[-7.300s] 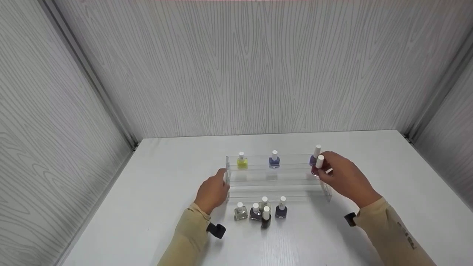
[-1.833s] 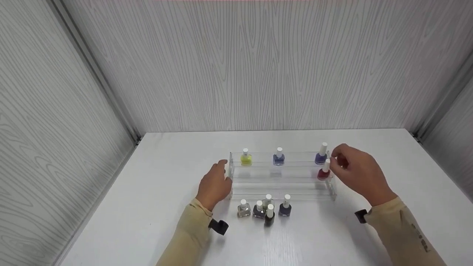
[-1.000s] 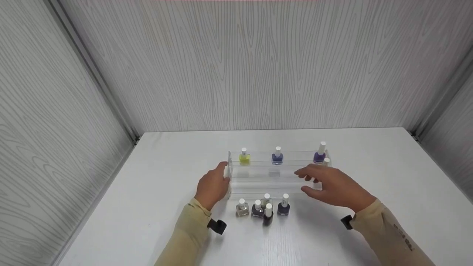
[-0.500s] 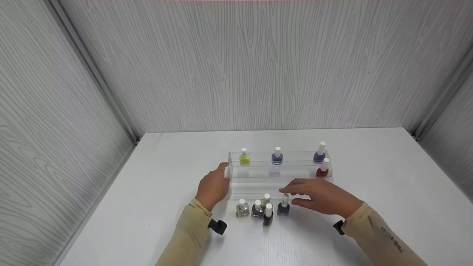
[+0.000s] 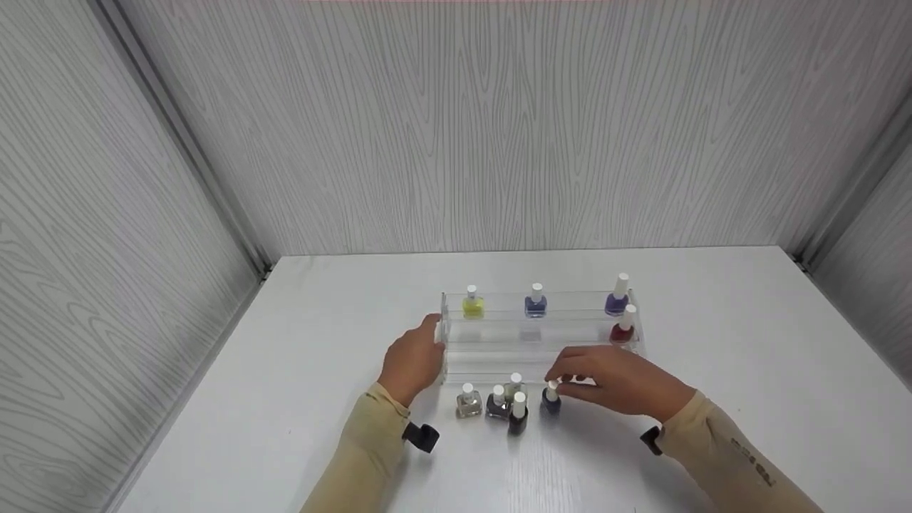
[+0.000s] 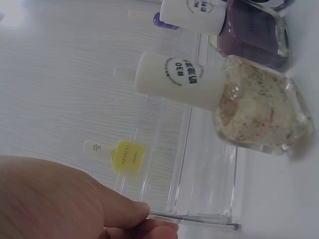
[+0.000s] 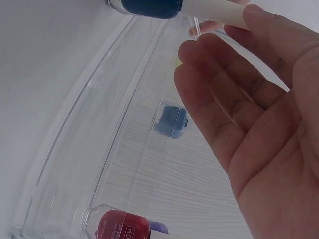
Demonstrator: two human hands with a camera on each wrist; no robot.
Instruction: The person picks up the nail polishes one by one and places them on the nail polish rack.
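Pinching the navy bottle's point(image 5: 550, 403) white cap, my right grip point(image 5: 613, 381) could topple the dark bottle point(image 5: 517, 419) just beside it.

- The right hand point(image 5: 618, 383) pinches the white cap of a dark blue nail polish bottle point(image 5: 550, 400) that stands on the white table point(image 5: 712, 320).
- Just left of it stand a near-black bottle point(image 5: 518, 415), a dark purple one point(image 5: 497, 403), a clear glittery one point(image 5: 468, 402) and a pale one point(image 5: 514, 385) behind them.
- The left hand point(image 5: 413, 360) rests against the left end of the clear acrylic tiered rack point(image 5: 499, 349).
- On the top tier stand a yellow bottle point(image 5: 472, 304), a blue bottle point(image 5: 536, 302) and a purple bottle point(image 5: 618, 297).
- A red bottle point(image 5: 623, 328) stands one tier lower, at the right end.
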